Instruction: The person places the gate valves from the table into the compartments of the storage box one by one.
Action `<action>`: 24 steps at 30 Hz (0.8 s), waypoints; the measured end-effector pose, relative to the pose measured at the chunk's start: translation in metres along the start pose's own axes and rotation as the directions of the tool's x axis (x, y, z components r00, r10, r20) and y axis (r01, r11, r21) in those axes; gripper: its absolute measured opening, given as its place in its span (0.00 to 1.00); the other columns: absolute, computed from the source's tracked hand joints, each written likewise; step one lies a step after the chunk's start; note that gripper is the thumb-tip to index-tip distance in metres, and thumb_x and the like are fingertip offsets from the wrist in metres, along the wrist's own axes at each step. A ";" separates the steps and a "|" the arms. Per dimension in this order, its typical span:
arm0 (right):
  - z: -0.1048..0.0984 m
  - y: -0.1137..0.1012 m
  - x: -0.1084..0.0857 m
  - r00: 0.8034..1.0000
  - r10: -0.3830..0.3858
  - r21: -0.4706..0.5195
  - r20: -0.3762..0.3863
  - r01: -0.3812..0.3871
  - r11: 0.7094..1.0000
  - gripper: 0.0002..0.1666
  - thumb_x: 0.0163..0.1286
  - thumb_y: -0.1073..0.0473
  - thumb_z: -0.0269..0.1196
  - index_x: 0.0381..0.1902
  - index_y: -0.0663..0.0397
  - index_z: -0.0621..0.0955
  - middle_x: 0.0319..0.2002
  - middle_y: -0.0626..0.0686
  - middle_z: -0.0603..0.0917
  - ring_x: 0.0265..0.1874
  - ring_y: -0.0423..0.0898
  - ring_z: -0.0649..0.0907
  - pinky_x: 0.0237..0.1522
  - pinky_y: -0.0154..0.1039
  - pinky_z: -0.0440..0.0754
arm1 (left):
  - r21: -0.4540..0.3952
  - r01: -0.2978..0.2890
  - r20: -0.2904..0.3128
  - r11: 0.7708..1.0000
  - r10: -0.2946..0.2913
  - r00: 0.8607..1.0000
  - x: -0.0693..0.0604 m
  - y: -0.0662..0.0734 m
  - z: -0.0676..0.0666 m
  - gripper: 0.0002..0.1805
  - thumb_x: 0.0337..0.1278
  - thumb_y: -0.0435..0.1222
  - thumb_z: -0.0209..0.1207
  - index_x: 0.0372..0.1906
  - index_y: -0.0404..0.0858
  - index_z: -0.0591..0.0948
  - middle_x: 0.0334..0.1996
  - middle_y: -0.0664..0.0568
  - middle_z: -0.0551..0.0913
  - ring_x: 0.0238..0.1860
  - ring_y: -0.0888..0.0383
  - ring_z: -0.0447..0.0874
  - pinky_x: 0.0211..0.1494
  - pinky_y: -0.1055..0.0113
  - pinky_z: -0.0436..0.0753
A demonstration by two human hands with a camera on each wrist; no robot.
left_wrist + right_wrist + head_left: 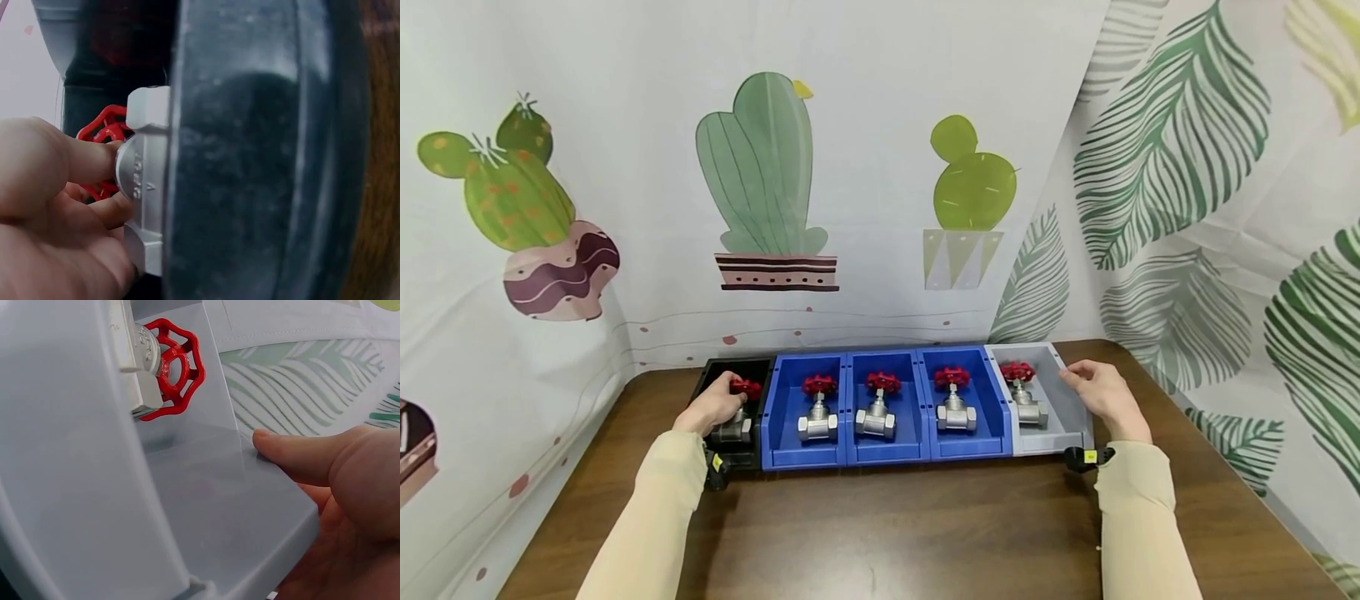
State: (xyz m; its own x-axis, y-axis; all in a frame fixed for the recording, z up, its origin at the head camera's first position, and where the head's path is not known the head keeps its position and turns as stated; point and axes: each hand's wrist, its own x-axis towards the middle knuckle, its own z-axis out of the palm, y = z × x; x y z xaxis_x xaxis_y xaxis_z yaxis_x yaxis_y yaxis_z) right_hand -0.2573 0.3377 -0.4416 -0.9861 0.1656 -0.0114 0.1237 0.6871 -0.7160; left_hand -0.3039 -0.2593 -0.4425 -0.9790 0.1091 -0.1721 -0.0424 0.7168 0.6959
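Note:
My left hand (pixel 717 405) reaches into the black bin (pixel 748 460) at the left end of the row. Its thumb and fingers grip the gate valve (pixel 150 181) there, just below the red handwheel (pixel 103 122). In the left wrist view the bin's front wall hides part of the valve. At the other end, my right hand (pixel 1107 398) pinches the side wall of the grey bin (pixel 1051 443), thumb over the rim and fingers outside. Inside this bin lies another valve (pixel 1030 410) with a red handwheel (pixel 181 369), untouched by the hand.
Between the end bins stand three blue bins (pixel 887 452), each with a silver valve (pixel 956 412) and red wheel. The joined row sits at the back of a brown wooden table (pixel 880 525), before a printed cloth (pixel 880 167) with cacti and leaves.

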 end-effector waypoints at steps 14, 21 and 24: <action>0.006 -0.009 0.008 0.999 -0.040 0.030 0.020 0.039 0.999 0.26 0.77 0.50 0.54 0.54 0.70 0.76 0.48 0.67 0.76 0.44 0.58 0.74 0.39 0.45 0.72 | 0.031 0.057 -0.043 0.998 -0.056 0.998 -0.006 -0.001 -0.005 0.20 0.73 0.30 0.44 0.64 0.25 0.59 0.58 0.28 0.68 0.50 0.41 0.70 0.52 0.49 0.70; 0.004 -0.011 0.006 0.997 -0.072 0.025 0.040 0.071 0.997 0.27 0.77 0.49 0.53 0.57 0.70 0.75 0.51 0.68 0.76 0.46 0.59 0.74 0.41 0.46 0.72 | 0.094 0.087 -0.038 0.992 -0.084 0.996 -0.015 0.003 -0.007 0.30 0.73 0.36 0.46 0.71 0.27 0.52 0.60 0.27 0.69 0.54 0.38 0.71 0.57 0.44 0.70; -0.002 -0.012 0.001 0.997 -0.066 0.012 0.040 0.066 0.998 0.31 0.77 0.46 0.51 0.61 0.69 0.71 0.52 0.70 0.75 0.47 0.60 0.74 0.41 0.47 0.73 | 0.119 0.103 -0.019 0.988 -0.101 0.995 -0.019 0.011 -0.009 0.34 0.73 0.39 0.46 0.73 0.28 0.48 0.61 0.25 0.68 0.57 0.35 0.71 0.59 0.42 0.70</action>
State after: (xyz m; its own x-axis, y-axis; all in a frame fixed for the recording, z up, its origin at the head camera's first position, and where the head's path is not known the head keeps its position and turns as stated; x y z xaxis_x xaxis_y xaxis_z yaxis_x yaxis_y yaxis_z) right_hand -0.2595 0.3307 -0.4313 -0.9958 0.0914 0.0084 0.0570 0.6879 -0.7235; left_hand -0.2873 -0.2600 -0.4254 -0.9733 0.0231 -0.2282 -0.1186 0.8008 0.5870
